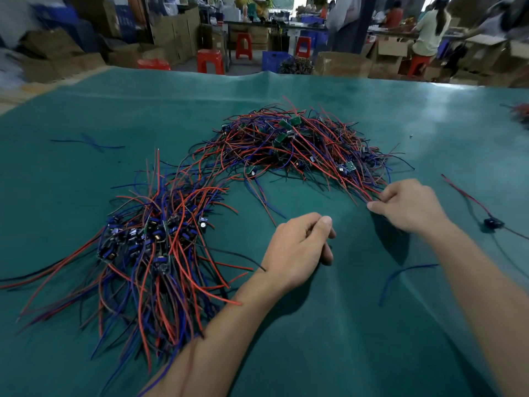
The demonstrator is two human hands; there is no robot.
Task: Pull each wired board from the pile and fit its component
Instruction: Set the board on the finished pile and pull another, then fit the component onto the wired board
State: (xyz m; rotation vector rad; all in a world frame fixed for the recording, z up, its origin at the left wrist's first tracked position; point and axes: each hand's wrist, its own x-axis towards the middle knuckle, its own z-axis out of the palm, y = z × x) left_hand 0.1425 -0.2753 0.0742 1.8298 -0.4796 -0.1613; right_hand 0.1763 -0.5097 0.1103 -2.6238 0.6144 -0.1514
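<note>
Far pile (300, 147) of wired boards sits mid-table on the green mat (372, 325), red and blue leads tangled. Right hand (409, 207) is at its near-right edge, thumb and fingers pinched on a few lead ends. Left hand (300, 247) rests on the mat between the piles, fingers curled, thumb against forefinger; I can't tell if it holds anything. Second pile (148, 239) lies to the left. One loose wired board (493, 223) sits far right, a stray blue wire (400, 277) near it.
</note>
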